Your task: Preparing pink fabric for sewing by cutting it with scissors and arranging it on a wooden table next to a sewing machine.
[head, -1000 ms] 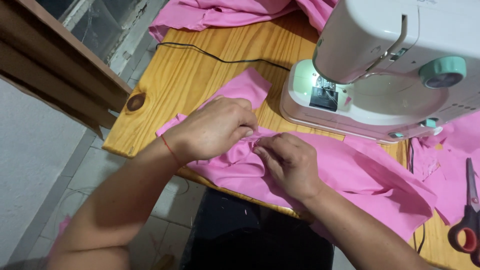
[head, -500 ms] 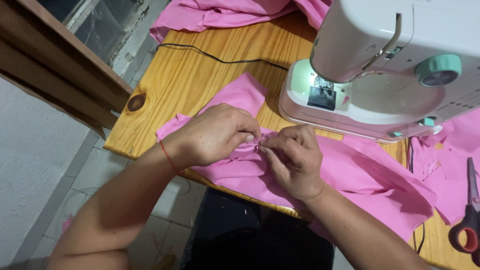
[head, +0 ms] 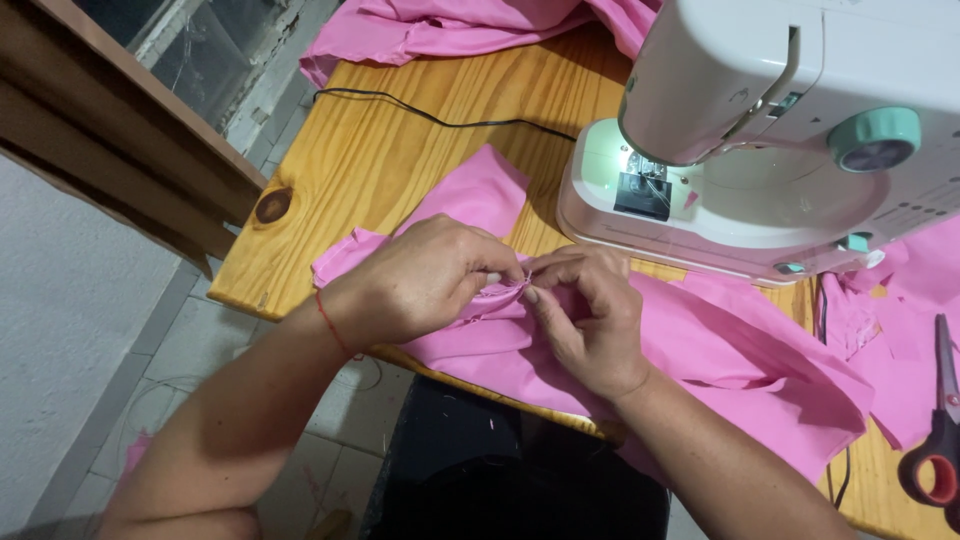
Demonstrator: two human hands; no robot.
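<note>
Sewing machine (head: 790,130) cut off at top and right edges; scissors (head: 935,440) partly out of frame; pink fabric (head: 720,350) pinch hidden under fingertips (head: 528,294)

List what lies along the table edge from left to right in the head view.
Dark knot in the wood → left hand → right hand, both pinching the pink fabric → red-handled scissors.

Left hand (head: 425,280) and right hand (head: 590,320) close together, knuckles up, fingers (head: 510,275) pinched, fingertips meeting, forearms bare
</note>
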